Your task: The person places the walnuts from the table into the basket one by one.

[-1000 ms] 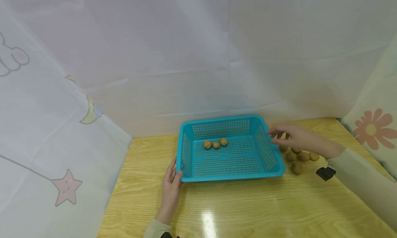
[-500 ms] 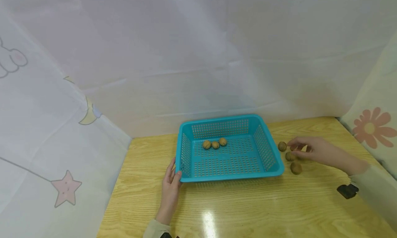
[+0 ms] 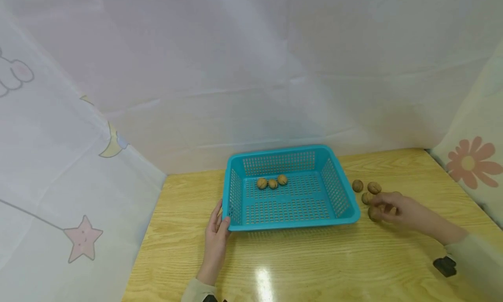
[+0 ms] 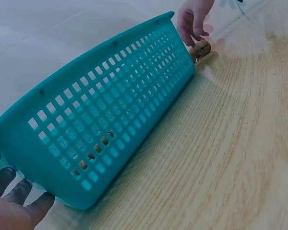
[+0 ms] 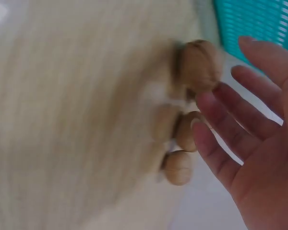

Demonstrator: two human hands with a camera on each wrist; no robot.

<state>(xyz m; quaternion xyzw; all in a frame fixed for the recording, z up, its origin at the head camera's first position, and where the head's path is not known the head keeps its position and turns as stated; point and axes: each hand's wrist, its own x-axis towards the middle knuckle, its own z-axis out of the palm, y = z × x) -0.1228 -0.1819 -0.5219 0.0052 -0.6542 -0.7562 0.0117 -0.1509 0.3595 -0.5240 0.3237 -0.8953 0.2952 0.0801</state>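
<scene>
A turquoise plastic basket (image 3: 291, 227) with slotted walls has three walnuts (image 3: 273, 184) lying on its floor. My left hand (image 3: 216, 243) grips its near left corner, thumb over the rim and fingers (image 4: 41, 206) against the outer side. Right of the basket, several loose walnuts (image 3: 357, 186) lie on the table. My right hand (image 3: 410, 212) is low over them, its fingertips right at the nearest walnut (image 3: 372, 213). In the right wrist view, the fingers of that hand (image 5: 264, 143) are spread and loosely bent beside a large-looking walnut (image 5: 200, 66), not closed round it.
The wood-grain table (image 3: 298, 267) carries everything. Pale printed cloth (image 3: 251, 74) hangs behind it and at both sides, close to the basket's far rim. The basket's right wall (image 3: 339, 190) stands between the loose walnuts and those inside.
My right hand has gone from the basket's right rim out to the loose walnuts, then nearer to me, uncovering a walnut at the back. The left hand and basket have stayed put.
</scene>
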